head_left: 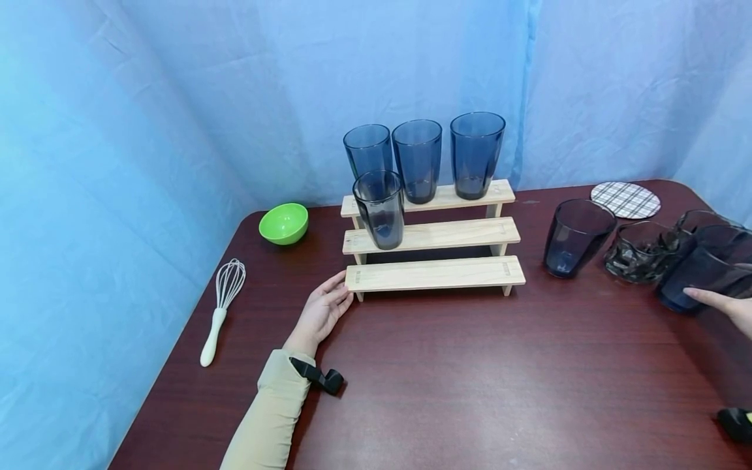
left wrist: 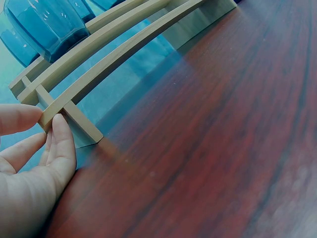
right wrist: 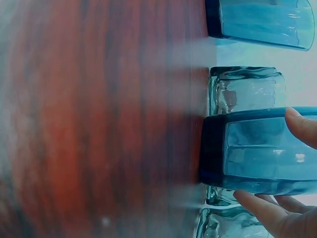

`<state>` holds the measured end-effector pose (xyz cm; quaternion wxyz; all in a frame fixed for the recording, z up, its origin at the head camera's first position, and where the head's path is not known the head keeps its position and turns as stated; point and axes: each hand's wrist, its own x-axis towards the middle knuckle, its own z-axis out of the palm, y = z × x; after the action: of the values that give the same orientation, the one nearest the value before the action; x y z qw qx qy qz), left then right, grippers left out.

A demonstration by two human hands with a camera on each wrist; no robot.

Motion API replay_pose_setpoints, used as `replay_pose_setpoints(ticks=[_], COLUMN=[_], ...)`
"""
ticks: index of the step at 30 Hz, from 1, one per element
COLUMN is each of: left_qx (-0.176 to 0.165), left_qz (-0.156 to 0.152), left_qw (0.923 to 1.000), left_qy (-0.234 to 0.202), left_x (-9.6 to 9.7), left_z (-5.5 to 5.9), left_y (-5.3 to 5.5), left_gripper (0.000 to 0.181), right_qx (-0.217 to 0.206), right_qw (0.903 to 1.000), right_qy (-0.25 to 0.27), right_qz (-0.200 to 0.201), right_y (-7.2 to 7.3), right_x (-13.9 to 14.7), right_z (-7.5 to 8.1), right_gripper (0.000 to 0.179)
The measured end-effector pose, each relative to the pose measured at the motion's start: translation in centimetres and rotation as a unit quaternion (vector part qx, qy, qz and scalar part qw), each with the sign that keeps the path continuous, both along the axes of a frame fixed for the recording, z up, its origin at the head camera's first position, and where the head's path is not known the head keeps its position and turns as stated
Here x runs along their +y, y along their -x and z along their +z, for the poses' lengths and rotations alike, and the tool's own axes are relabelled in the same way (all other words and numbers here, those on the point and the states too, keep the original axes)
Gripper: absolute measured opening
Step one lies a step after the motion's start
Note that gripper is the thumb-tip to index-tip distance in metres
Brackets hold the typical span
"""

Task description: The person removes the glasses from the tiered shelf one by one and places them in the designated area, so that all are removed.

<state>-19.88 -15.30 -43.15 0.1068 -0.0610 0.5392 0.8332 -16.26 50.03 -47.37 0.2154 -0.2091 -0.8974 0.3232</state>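
Note:
My left hand (head_left: 322, 308) pinches the left end of the lowest step of a three-step wooden rack (head_left: 435, 274); thumb and fingers meet the board's corner in the left wrist view. Three blue glasses, one of them the glass (head_left: 477, 156) at the right, stand on the top step, and another glass (head_left: 380, 212) is at the left of the middle step. At the right edge, my right hand (head_left: 737, 313) holds a blue glass (right wrist: 267, 151) between thumb and fingers. That glass is upright, its base at the tabletop; part of the hand is cut off in the head view.
Left of the held glass stand another blue glass (head_left: 576, 238) and low clear glasses (head_left: 640, 251). Behind them lies a round checked mat (head_left: 626, 200). A green bowl (head_left: 284, 224) and a whisk (head_left: 220, 310) are at the table's left. Blue curtains (head_left: 282, 98) hang around the table.

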Motion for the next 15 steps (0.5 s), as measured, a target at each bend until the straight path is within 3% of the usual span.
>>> replay_pose_setpoints(ticks=[8,12,15], left_qx=[-0.001,0.002,-0.001], left_qz=[0.000,-0.002,-0.001], left_qw=[1.0000,1.0000,1.0000], left_qy=[0.002,0.000,-0.004], left_x=[0.02,0.04,0.06], left_z=[-0.09,-0.09,-0.08], left_y=[0.10,0.09,0.09], left_gripper=[0.052,0.053,0.052], right_qx=[0.043,0.059,0.060], right_qw=[0.9981,0.9972,0.9979], right_qy=[0.040,0.040,0.023], right_qz=[0.020,0.024,0.013], right_y=[-0.10,0.00,0.26], right_x=[0.12,0.40,0.66], right_z=[-0.13,-0.03,-0.06], right_gripper=[0.075,0.061,0.060])
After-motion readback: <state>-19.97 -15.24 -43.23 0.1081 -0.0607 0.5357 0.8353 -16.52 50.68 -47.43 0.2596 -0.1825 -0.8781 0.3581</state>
